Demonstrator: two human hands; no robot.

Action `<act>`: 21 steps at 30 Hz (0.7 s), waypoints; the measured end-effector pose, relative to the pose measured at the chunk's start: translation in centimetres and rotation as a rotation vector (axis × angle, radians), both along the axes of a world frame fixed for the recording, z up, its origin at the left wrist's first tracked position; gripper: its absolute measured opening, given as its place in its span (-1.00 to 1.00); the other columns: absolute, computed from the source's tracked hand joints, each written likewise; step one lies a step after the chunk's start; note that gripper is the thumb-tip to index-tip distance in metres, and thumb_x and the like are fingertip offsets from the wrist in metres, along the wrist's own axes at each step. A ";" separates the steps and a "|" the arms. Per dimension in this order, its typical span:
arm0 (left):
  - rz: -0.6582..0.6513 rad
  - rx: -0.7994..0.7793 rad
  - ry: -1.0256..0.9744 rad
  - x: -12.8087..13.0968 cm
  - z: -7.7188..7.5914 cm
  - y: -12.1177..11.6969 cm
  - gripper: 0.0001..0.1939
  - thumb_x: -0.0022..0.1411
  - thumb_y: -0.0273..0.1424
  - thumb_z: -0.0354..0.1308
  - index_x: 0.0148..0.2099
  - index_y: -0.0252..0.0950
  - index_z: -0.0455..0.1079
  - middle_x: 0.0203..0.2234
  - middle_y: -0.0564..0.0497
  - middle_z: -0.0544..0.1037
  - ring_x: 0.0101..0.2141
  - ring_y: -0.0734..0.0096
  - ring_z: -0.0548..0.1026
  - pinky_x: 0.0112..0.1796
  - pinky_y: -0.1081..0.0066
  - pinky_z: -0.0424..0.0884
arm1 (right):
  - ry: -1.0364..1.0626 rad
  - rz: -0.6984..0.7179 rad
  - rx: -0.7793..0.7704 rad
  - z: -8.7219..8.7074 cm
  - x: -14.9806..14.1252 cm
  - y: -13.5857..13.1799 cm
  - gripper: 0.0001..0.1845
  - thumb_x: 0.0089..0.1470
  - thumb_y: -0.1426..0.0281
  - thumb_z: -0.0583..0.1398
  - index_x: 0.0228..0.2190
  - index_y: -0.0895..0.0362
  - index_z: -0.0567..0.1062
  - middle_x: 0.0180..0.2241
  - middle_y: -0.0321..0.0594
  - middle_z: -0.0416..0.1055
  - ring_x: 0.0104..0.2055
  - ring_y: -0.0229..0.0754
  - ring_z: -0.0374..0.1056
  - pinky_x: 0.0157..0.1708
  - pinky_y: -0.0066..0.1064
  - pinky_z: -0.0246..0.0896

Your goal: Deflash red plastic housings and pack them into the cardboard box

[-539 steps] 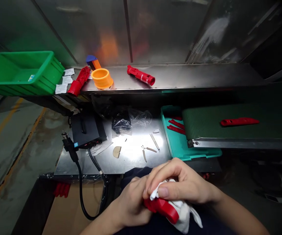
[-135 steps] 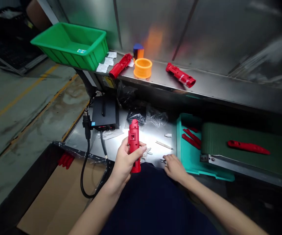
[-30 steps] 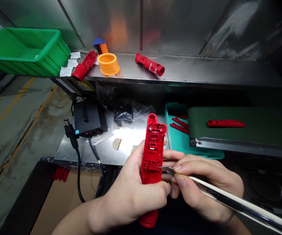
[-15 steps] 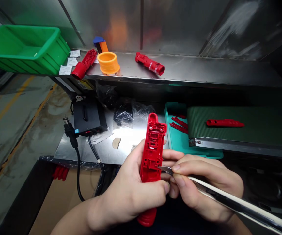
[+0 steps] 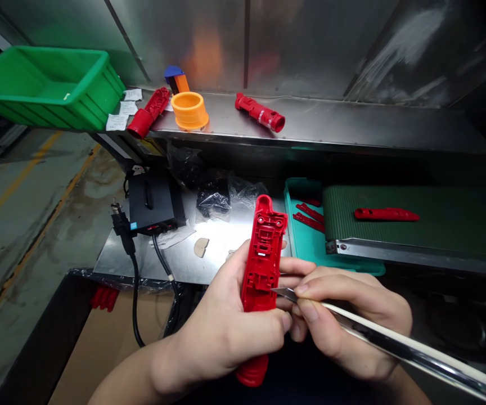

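Note:
My left hand [image 5: 243,320] is wrapped round a long red plastic housing [image 5: 264,242], held upright with its ribbed inner side toward me. The lower middle of the housing is hidden behind my thumb. In my right hand [image 5: 352,320] is a craft knife [image 5: 378,334] with a pale handle, pinched near its blade between thumb and fingers. The pointed blade [image 5: 284,292] meets the right edge of the housing, a little above my left thumb. Its long handle runs off to the lower right.
A green conveyor belt [image 5: 437,236] with a red part [image 5: 386,214] is at the right, beside a teal tray [image 5: 296,236]. A black power box [image 5: 154,197] stands left. The shelf [image 5: 331,121] bears a green bin [image 5: 78,101], an orange ring [image 5: 190,115] and a red housing [image 5: 260,112].
The view has shifted very slightly. My right hand has moved a little to the left, while the blade stays at the same edge of the housing.

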State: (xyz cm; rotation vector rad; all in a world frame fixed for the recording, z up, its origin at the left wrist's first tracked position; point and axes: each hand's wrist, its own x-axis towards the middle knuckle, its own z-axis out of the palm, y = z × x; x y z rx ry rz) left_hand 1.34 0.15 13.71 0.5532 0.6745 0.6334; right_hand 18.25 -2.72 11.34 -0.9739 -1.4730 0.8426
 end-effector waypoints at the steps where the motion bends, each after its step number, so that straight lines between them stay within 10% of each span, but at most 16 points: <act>1: -0.001 0.003 -0.003 0.0 0.0 0.0 -0.53 -0.02 -0.65 0.35 -0.04 -0.23 0.48 -0.22 -0.03 0.69 -0.34 0.26 0.69 -0.30 0.40 0.52 | 0.010 -0.004 -0.007 -0.1 0.0 -0.1 -0.69 -0.01 0.65 0.30 -0.26 0.05 0.64 -0.42 -0.26 0.68 -0.34 0.02 0.66 -0.09 -0.08 0.64; 10: 0.015 0.007 -0.010 -0.1 0.0 0.2 -0.50 -0.04 -0.68 0.33 -0.03 -0.23 0.48 -0.14 -0.06 0.68 -0.34 0.27 0.69 -0.28 0.40 0.52 | 0.052 0.084 -0.014 -1.1 0.3 -0.1 -0.60 0.03 0.67 0.29 -0.15 0.00 0.62 -0.26 -0.27 0.69 -0.21 -0.01 0.66 0.07 -0.02 0.56; 15: 0.031 0.007 -0.036 -0.4 -0.2 0.3 -0.42 -0.05 -0.69 0.31 0.04 -0.20 0.48 -0.03 -0.10 0.65 -0.34 0.22 0.70 -0.30 0.36 0.56 | 0.081 0.112 -0.024 -1.2 0.3 -0.1 -0.61 0.06 0.65 0.27 -0.15 -0.01 0.62 -0.50 -0.33 0.63 -0.25 0.05 0.66 0.08 0.10 0.51; 21: 0.056 0.066 -0.051 -0.5 -0.2 0.0 -0.51 -0.05 -0.72 0.26 -0.05 -0.23 0.50 -0.12 -0.04 0.68 -0.38 0.35 0.67 -0.28 0.40 0.59 | 0.182 0.141 -0.074 -1.6 -0.1 -0.3 -0.69 0.19 0.60 0.26 -0.11 -0.01 0.59 -0.54 -0.37 0.56 -0.53 -0.16 0.56 -0.39 -0.31 0.59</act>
